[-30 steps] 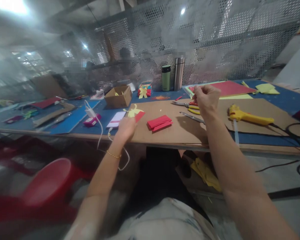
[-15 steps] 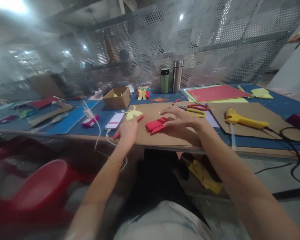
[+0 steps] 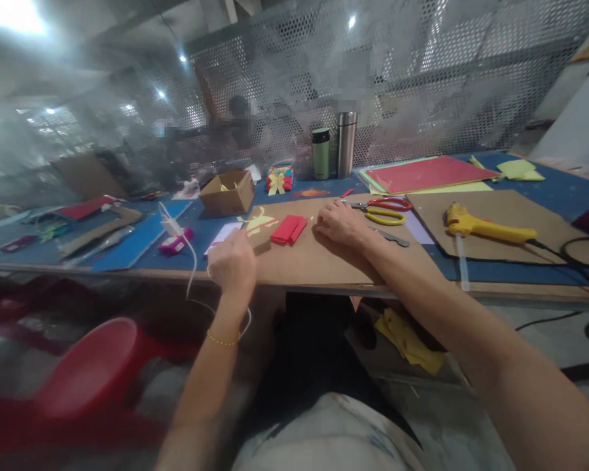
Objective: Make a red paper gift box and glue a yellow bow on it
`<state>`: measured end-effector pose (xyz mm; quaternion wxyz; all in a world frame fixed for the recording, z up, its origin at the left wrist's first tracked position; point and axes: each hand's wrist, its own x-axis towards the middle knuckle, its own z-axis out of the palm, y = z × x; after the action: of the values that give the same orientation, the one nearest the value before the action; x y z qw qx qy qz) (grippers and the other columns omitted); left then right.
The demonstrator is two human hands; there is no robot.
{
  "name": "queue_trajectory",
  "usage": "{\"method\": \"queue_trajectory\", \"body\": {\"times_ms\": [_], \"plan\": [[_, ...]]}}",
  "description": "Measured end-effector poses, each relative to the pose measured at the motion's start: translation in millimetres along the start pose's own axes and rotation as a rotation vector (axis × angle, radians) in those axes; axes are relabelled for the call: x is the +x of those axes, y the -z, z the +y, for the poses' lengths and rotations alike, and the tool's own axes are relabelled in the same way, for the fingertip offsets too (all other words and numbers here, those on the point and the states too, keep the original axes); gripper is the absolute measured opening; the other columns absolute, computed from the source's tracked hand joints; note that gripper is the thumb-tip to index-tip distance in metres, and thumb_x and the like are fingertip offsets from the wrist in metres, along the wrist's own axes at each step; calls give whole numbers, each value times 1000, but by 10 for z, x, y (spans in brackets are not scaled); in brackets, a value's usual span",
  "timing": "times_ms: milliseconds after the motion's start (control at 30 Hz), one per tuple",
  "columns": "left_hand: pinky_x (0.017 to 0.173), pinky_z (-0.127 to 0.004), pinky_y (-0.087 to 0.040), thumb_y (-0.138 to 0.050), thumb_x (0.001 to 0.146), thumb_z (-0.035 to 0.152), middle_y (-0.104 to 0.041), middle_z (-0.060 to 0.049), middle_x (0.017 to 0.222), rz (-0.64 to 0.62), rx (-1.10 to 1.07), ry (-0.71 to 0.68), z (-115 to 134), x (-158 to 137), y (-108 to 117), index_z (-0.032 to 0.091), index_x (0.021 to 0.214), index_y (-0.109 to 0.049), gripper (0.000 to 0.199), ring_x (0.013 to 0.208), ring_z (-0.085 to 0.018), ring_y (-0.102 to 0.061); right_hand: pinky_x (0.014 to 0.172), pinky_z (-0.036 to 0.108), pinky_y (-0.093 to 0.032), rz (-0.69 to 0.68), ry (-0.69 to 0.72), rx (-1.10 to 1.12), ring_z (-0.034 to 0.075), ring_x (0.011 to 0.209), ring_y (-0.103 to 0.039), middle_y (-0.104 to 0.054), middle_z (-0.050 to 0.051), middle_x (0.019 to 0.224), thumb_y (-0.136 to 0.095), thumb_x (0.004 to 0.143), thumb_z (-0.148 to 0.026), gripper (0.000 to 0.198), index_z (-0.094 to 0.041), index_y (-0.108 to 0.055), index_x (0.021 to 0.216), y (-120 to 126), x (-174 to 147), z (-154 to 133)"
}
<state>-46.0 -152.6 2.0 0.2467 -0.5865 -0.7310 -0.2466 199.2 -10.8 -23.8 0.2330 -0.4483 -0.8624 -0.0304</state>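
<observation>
Folded red paper [image 3: 289, 230] on cardboard [image 3: 299, 267], between left hand [image 3: 233, 263] and right hand [image 3: 341, 224].

folded red paper [image 3: 288, 230] got nudged left, closer to the yellow cutout [image 3: 256, 224] — right hand [image 3: 341, 224] has been taken off it

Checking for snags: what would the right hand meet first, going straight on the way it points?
Probably the folded red paper on the cardboard, left of the right hand, though depth is unclear.
</observation>
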Motion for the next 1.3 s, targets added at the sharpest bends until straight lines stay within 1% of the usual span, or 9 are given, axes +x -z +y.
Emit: {"method": "queue_trajectory", "body": {"times_ms": [100,200,267,400,500,633,700,967,1300], "plan": [[101,-56,-49,-40,109,22,-78,-20,126,192,-152,-41,75,60,115,18,124,-77,40,113,-35,-72,98,50,-48,89,47,128,38,115,-61,-72,21,120,-58,94,-25,24,-18,-76,109,15,-74,77],[106,-57,-47,-47,108,20,-77,-14,130,322,-269,-180,340,70,92,24,124,-77,34,121,-33,-67,96,51,-52,305,50,251,35,107,-65,-74,16,113,-59,93,-25,22,-22,-76,107,76,-147,185],[103,-57,-47,-49,107,18,-78,-15,124,270,-291,-330,575,-7,-29,23,121,-78,32,116,-33,-67,94,50,-54,485,-18,312,32,100,-68,-75,12,102,-58,94,-25,18,-24,-74,100,142,-213,261],[92,-47,-51,-52,104,12,-78,-16,106,-61,-299,-681,896,-267,-345,15,118,-79,31,101,-29,-69,86,49,-58,719,-147,365,31,93,-70,-76,11,96,-55,97,-27,18,-26,-73,95,278,-496,281],[92,-43,-51,-53,104,11,-79,-12,102,-156,-319,-717,910,-375,-451,16,114,-79,28,100,-27,-70,93,50,-59,604,-11,357,31,100,-73,-78,12,100,-56,100,-27,20,-26,-75,96,331,-783,140],[93,-44,-51,-55,105,14,-78,-12,106,-154,-324,-699,868,-366,-406,17,113,-79,25,103,-27,-69,93,45,-62,186,191,413,29,107,-76,-81,11,117,-60,102,-34,22,-27,-79,113,312,-1033,-52],[89,-43,-51,-55,105,15,-77,-12,102,-152,-308,-691,855,-361,-368,18,111,-79,25,99,-27,-68,90,44,-63,99,242,421,28,104,-77,-81,12,117,-61,103,-35,24,-27,-79,116,264,-1079,-88],[82,-40,-47,-56,104,13,-76,-10,101,-110,-241,-528,330,-453,-278,21,103,-81,26,95,-26,-64,74,41,-54,204,270,244,25,83,-65,-73,13,93,-51,107,-28,38,-25,-80,83,200,-1167,-45],[89,-41,-45,-60,105,20,-78,-9,101,-198,-409,-466,99,-340,-275,21,99,-79,20,101,-27,-64,73,39,-48,168,220,252,25,80,-62,-69,8,83,-55,106,-30,31,-25,-79,88,250,-1248,22]]}}
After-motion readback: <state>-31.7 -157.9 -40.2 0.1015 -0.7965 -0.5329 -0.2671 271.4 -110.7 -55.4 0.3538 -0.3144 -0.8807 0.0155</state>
